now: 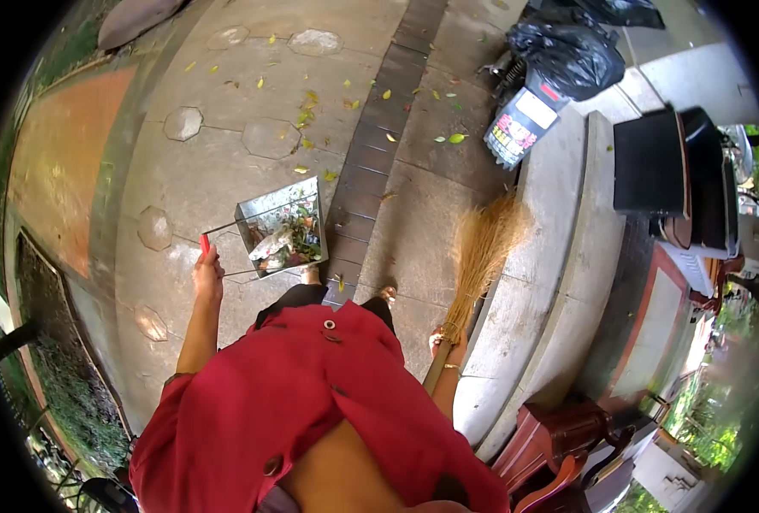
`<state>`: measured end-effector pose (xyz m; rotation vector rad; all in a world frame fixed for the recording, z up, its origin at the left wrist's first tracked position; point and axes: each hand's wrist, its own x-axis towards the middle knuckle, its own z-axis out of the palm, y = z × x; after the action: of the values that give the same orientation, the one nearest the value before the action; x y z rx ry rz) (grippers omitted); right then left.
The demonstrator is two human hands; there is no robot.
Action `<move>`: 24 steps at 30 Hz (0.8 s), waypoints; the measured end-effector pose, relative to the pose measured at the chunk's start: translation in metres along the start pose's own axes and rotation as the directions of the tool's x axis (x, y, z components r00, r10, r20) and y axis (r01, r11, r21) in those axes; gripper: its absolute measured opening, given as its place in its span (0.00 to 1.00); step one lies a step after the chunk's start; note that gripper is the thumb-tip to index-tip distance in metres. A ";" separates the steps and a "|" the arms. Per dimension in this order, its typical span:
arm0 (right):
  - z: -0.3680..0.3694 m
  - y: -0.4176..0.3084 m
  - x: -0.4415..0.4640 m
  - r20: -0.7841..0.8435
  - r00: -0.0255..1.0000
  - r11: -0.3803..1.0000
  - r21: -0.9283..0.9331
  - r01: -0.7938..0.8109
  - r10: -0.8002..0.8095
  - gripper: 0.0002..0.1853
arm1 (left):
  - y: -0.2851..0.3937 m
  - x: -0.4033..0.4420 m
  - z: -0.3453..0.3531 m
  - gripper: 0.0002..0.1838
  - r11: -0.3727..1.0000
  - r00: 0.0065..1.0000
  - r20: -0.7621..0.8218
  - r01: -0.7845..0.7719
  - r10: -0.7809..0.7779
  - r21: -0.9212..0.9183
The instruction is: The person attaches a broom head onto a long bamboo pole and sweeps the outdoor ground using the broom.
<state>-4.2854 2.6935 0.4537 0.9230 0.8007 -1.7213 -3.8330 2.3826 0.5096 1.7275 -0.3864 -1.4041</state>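
Note:
My left hand [209, 275] is closed around the red grip of a metal dustpan [259, 207], held out in front on the left. Leaves and crumpled litter [283, 239] lie inside the pan. On the other side, my right hand [453, 349] wraps round the shaft of a straw broom [486, 244], close to where the bristles are bound. The bristles fan out forward, beside the pale stone step. Whether their tips touch the ground I cannot tell.
Yellow and green leaves [307, 115] are scattered over the paving [217, 154]. A dark tile strip [371, 154] runs ahead. At front right are black garbage bags [567, 56] and a printed container [520, 124]. Curved stone steps [550, 222] and wooden furniture [550, 440] line the right.

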 end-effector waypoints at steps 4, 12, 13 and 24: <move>0.018 0.046 0.049 -0.097 0.992 0.980 -0.177 -0.094 0.078 0.22 | 0.033 0.040 -0.027 0.09 0.999 1.000 -0.028 0.011 -0.013 -0.038; 0.166 0.135 0.177 0.061 0.987 0.978 -0.157 -0.137 0.148 0.20 | 0.099 0.125 -0.061 0.10 0.998 0.984 -0.174 -0.051 0.047 -0.022; 0.187 0.147 0.200 0.100 0.974 0.970 -0.153 -0.189 0.205 0.20 | 0.104 0.136 -0.063 0.10 0.999 0.976 -0.216 -0.045 0.042 -0.007; 0.450 0.218 0.319 0.153 0.964 0.879 -0.459 -0.126 0.218 0.24 | 0.252 0.267 -0.020 0.10 0.987 0.946 -0.288 -0.128 0.151 0.095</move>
<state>-4.2467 2.1066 0.3791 0.4805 0.8990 -1.3649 -3.6621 2.0578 0.5305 1.8980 -0.3921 -1.0227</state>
